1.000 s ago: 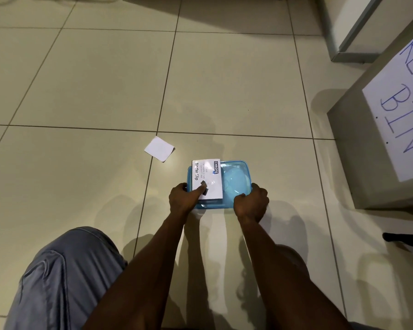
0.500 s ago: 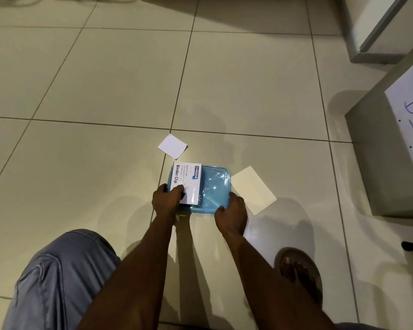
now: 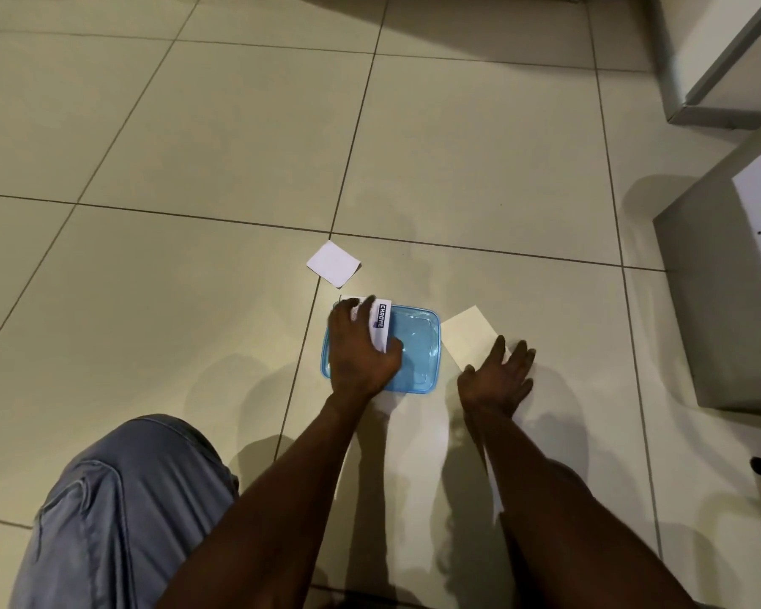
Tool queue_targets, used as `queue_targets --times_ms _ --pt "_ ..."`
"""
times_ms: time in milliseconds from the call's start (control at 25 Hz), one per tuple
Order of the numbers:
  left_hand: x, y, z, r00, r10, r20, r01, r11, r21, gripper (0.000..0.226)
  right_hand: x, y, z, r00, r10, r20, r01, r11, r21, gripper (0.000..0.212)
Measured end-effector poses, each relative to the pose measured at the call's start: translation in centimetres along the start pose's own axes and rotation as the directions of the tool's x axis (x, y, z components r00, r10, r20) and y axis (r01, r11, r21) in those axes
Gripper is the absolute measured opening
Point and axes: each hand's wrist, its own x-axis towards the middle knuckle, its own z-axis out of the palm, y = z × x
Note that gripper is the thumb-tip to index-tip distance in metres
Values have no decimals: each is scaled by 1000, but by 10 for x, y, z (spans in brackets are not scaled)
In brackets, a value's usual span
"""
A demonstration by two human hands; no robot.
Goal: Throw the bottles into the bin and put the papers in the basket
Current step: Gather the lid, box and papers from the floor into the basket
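Head view, cream paper (image 3: 467, 335) under right grip (image 3: 497, 376)

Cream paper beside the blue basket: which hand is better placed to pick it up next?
Right. The right hand is open, its fingers already over the near end of the cream paper. The left hand is occupied, pressing the printed card into the blue basket.

Large pale glossy floor tiles (image 3: 458, 160) with dark grout lines, a white cabinet base (image 3: 721, 59) at upper right.

Indoor room: tiled floor (image 3: 238, 125), labelled bin (image 3: 721, 301)
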Motion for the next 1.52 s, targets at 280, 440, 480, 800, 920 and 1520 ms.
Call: queue_targets --times_ms 280,440,480,800,920,1520 --pt "-18 8 14 957 199 213 -232 962 142 62 14 14 -7 998 -53 14 53 998 -31 83" --pt "-15 0 11 975 151 165 -176 973 149 59 18 7 -15 998 22 -58 -25 999 -38 82" --pt "-13 -3 10 981 133 141 -155 975 160 59 19 7 -16 997 21 -81 -23 999 -25 75" --pt "-3 -16 7 988 -70 136 40 977 211 60 37 -18 -38 994 83 -67 -8 680 733 24" --pt "0 -15 8 985 -99 139 67 973 220 62 34 -26 -32 998 41 41 -57 632 773 23" --pt "3 -21 11 974 -121 191 64 958 280 66 -38 -54 13 987 -156 36 139 946 291 65"
